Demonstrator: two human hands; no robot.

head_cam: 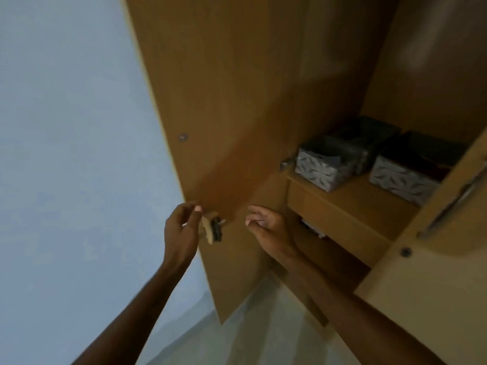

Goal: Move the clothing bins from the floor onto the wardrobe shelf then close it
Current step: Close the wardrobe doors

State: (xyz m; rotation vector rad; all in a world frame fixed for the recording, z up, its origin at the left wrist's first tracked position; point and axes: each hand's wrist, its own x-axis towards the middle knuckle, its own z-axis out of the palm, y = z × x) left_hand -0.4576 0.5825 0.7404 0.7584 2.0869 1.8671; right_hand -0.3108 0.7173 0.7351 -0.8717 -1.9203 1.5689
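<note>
The left door [224, 114] of the wardrobe stands swung open, its inner face towards the camera. The left hand [181, 230] is at this door's outer edge, low down, with its fingers [197, 209] curled in and the tips close against the edge. Motion blur hides whether they actually pinch the edge or only touch it. Just beside that hand, on the door's face, hangs a small tan and black tag [212, 229]; I cannot tell whether the hand has hold of it.

The right hand [266, 223] hovers right of the tag, in front of the door's inner face, palm turned up and fingers loosely bent, holding nothing and touching nothing.

Right of the door, inside the wardrobe, the shelf [350, 198] carries the grey patterned bins. One bin [320, 168] sits nearest the door, a second bin [369, 138] behind it, and a third bin [409, 179] farthest from the door. All stand upright.

Farther right still, the right door [434, 272] is also open, with a metal handle [453, 206] on it. Left of the left door is a blue wall [66, 154], and below it a pale floor [250, 327].
</note>
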